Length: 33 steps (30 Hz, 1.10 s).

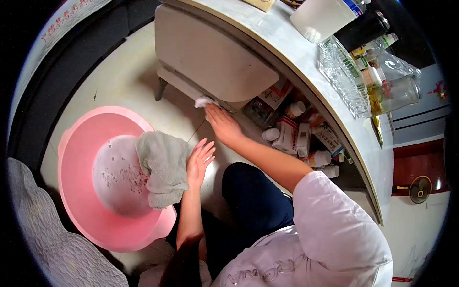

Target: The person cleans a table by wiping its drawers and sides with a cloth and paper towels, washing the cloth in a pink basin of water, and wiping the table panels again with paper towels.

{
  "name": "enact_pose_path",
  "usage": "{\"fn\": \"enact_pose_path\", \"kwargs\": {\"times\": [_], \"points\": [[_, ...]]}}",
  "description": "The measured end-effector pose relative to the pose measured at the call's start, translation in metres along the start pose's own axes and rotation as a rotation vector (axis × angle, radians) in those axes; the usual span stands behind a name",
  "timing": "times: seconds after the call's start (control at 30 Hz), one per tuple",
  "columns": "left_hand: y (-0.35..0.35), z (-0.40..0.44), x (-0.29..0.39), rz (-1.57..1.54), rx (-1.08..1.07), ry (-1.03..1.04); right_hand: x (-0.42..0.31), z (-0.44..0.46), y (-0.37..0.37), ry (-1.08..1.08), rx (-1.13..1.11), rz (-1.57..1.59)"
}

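My right hand (223, 125) reaches out to the lower edge of a pale cabinet drawer (210, 52). Under its fingertips is a crumpled white cloth or tissue (204, 102), pressed against the ledge below the drawer front. My left hand (196, 165) is held up with its fingers extended and nothing in them. Right beside it, a grey-green towel (163, 167) hangs over the rim of a pink basin (79, 191); whether the hand touches the towel I cannot tell. Foamy, bubbly water (114, 177) fills the bottom of the basin.
Boxes and bottles (296, 131) crowd an open shelf under the curved white countertop (296, 48). On the countertop are a clear plastic tray (342, 76), a glass jar (394, 95) and a white container (320, 19). A quilted grey cover (43, 229) lies at lower left.
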State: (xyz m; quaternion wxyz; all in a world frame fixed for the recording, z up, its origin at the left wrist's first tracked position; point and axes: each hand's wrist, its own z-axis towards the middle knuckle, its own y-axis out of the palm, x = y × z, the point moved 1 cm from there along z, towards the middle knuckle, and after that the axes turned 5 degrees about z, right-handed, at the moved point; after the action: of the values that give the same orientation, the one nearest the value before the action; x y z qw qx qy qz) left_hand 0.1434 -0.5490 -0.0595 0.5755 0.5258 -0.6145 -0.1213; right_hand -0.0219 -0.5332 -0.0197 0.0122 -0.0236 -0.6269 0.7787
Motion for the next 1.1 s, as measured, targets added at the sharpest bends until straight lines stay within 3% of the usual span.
{"fn": "enact_pose_path", "kwargs": {"times": [0.13,0.23,0.27,0.3,0.37,0.4,0.53,0.63,0.77,0.8,0.87,0.9,0.93,0.97,1.03,1.1], "points": [[0.011,-0.004,0.000,-0.192,-0.111,0.042,-0.011,-0.067,-0.025,0.181,-0.084,0.003],[0.036,-0.015,0.001,-0.479,-0.254,0.104,-0.031,-0.103,-0.023,0.418,0.058,0.421],[0.046,-0.019,-0.002,-0.569,-0.321,0.123,-0.034,-0.119,0.001,0.801,0.153,1.148],[0.056,-0.023,-0.004,-0.658,-0.388,0.143,-0.040,-0.125,-0.001,0.820,0.178,1.686],[0.067,-0.024,-0.013,-0.464,-0.349,0.085,-0.048,-0.132,-0.012,0.708,0.207,2.772],[0.072,-0.029,-0.013,-0.367,-0.272,0.064,-0.069,-0.108,-0.059,1.323,0.363,2.268],[0.098,-0.044,-0.007,0.023,-0.075,0.032,-0.063,-0.115,-0.075,1.381,0.275,2.110],[0.109,-0.049,-0.011,0.335,0.104,0.264,-0.055,-0.115,-0.092,1.191,0.469,2.137],[0.134,-0.061,-0.005,0.678,0.314,0.538,-0.043,-0.108,-0.120,0.890,0.476,1.803],[0.146,-0.063,-0.004,0.619,0.330,0.604,-0.043,-0.108,-0.125,0.758,0.477,1.499],[0.168,-0.067,0.001,0.136,0.246,0.323,-0.052,-0.109,-0.138,0.497,0.459,0.888],[0.175,-0.067,0.002,-0.104,0.201,0.179,-0.062,-0.110,-0.151,0.469,0.354,0.881],[0.173,-0.060,0.000,-0.188,-0.066,0.231,-0.068,-0.112,-0.157,0.352,0.279,0.654],[0.171,-0.057,-0.009,-0.305,-0.131,0.196,-0.071,-0.111,-0.161,0.235,0.203,0.425],[0.162,-0.050,-0.011,-0.354,0.007,0.064,-0.065,-0.107,-0.171,0.195,0.276,0.486],[0.157,-0.045,-0.005,-0.350,0.073,0.137,-0.063,-0.104,-0.186,0.196,0.285,0.725]]}}
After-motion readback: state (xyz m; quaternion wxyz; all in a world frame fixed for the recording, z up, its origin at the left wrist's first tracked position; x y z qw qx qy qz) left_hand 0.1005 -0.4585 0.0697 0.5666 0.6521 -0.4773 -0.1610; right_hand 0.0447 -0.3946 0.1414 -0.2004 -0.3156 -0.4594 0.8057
